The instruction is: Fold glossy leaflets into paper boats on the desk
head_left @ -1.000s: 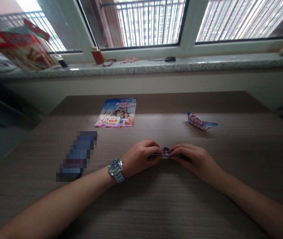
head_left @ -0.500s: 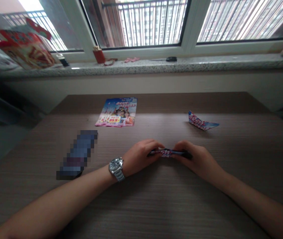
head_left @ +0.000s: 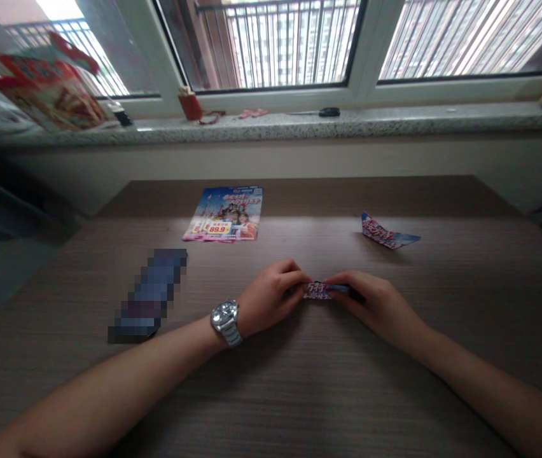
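Note:
A small folded piece of printed paper [head_left: 317,291] lies low over the wooden table [head_left: 299,394], pinched from both sides. My left hand [head_left: 271,296], with a metal watch [head_left: 226,321] on its wrist, grips the paper's left end with curled fingers. My right hand [head_left: 376,302] holds the right end, fingers pressed together on it. Most of the paper is hidden between the fingers.
A flat printed leaflet [head_left: 226,213] lies at the table's far middle. A folded paper shape [head_left: 385,234] sits at the far right. A blurred dark object [head_left: 149,296] rests to the left. The stone windowsill [head_left: 395,121] carries a red cup [head_left: 189,105], colourful bags [head_left: 51,92] and small items.
The hands have drawn closer together on the paper, so less of it shows between the fingers than half a second ago. The left fingers have shifted slightly right.

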Available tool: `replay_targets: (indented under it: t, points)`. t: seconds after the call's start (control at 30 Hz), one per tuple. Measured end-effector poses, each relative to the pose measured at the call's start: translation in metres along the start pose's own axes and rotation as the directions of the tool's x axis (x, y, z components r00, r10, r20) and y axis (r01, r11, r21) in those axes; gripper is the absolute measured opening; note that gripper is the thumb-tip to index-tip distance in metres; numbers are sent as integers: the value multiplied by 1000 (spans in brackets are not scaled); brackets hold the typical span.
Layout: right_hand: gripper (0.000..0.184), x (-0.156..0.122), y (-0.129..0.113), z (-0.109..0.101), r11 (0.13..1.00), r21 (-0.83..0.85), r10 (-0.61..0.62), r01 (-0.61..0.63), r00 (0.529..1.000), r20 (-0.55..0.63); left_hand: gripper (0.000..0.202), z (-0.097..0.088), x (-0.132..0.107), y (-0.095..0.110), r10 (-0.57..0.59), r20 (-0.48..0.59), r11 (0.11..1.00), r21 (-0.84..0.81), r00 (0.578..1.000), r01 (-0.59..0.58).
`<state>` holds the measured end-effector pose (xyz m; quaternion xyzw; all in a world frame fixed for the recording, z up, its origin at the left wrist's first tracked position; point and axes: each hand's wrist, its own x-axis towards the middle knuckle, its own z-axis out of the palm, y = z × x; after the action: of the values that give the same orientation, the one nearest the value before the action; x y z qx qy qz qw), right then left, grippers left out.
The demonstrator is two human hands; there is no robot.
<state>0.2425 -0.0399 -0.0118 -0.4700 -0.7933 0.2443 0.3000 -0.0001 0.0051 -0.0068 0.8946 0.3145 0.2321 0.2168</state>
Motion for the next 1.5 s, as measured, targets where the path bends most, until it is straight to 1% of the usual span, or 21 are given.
replay_targets:
  t: [0.07,0.17,0.27,0.37,0.43,0.53,0.6,0.77,0.8,0.9,1.13,1.33,1.5]
  points:
    - [18,1,2,0,999,-31,-38,37,999,-7,19,2,1,-2,1,-15,1000,31,1000,0]
    - [21,3,6,1,993,-87,-82,79,996,-34,21,2,2,-4,24,-44,991,132,999,-18]
    - [23,4,10,3,988,-120,-101,93,993,-61,26,-1,2,-2,114,-58,964,246,992,-97]
    - [25,4,16,3,984,-151,-111,99,991,-70,26,-5,1,2,227,27,914,340,973,-223]
    - [25,5,19,3,974,-202,-118,99,990,-81,27,-6,0,5,261,72,887,376,963,-269]
    - [24,5,21,1,944,-310,-143,109,986,-90,33,-5,-2,6,256,111,874,398,960,-279]
    - [25,5,19,-1,921,-369,-159,122,985,-71,36,-4,-2,6,242,127,879,390,962,-272]
    - [37,-1,8,1,850,-469,-243,238,969,52,40,0,-4,6,214,128,894,374,968,-247]
    - [39,-2,6,2,845,-470,-251,258,965,77,40,1,-4,5,219,123,892,377,968,-250]
    - [40,-4,6,5,852,-452,-250,265,964,95,36,2,-3,2,237,121,882,390,964,-266]
    - [29,0,7,0,935,-291,-200,202,979,36,35,-4,1,-5,244,140,892,355,960,-279]
    - [27,-1,4,-3,944,-262,-204,201,979,18,27,-5,1,-1,231,93,904,348,969,-249]
    - [27,-1,1,-2,944,-250,-222,216,975,4,21,-5,0,1,173,42,928,328,984,-177]
